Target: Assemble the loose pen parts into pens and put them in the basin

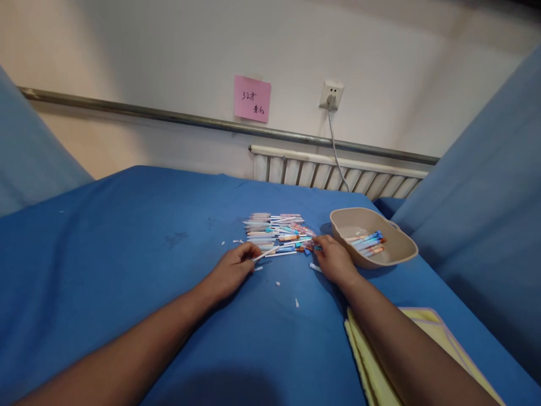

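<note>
My left hand [236, 265] pinches a thin white stick [267, 253], perhaps a pen refill, tilted up to the right at the near left of a pile. The pile holds several pen barrels [256, 225], more white sticks [281, 254], and coloured pen parts [291, 230] in teal, orange and pink. My right hand [333, 259] is at the pile's right end, its fingers closed together over the coloured parts. What lies between those fingertips is hidden. A small white and light-blue piece [315, 267] lies just left of that hand.
A beige basket [395, 248] with several pens [368, 243] stands right of the pile. Small white tips [297, 303] lie scattered on the blue cloth [127, 248]. A folded yellow towel [422, 318] lies under my right forearm. Behind are a radiator [313, 169] and blue curtains [477, 169].
</note>
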{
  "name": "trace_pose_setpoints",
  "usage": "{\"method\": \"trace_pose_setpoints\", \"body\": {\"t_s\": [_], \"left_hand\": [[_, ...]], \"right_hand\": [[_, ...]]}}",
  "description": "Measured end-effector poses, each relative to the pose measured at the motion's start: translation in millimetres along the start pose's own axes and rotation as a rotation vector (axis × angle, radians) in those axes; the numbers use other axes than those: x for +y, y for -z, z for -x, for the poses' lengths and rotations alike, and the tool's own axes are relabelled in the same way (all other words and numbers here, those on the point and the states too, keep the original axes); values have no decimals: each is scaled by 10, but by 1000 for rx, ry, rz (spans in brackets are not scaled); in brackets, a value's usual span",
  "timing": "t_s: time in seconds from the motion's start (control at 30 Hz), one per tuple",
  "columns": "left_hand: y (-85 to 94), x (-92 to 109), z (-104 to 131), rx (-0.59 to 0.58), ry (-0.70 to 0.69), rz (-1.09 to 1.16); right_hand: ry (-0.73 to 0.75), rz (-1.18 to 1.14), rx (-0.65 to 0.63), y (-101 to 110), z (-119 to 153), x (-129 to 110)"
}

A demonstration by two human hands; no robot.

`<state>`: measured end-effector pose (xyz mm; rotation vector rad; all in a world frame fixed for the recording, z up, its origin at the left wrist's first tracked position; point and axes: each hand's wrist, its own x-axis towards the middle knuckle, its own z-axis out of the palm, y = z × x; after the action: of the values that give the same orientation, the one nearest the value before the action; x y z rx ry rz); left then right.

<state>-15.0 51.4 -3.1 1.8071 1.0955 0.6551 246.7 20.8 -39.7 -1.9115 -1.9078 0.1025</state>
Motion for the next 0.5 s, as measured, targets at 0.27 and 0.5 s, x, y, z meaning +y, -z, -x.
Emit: {"method": "trace_pose_setpoints", "body": {"t_s": [0.27, 0.5], "left_hand": [[-12, -52, 8, -2, -77, -130], [-24, 21, 91, 35, -221, -340]], "right_hand": [[29, 110, 17, 147, 42, -146], [252, 138, -64, 258, 201, -433]]}}
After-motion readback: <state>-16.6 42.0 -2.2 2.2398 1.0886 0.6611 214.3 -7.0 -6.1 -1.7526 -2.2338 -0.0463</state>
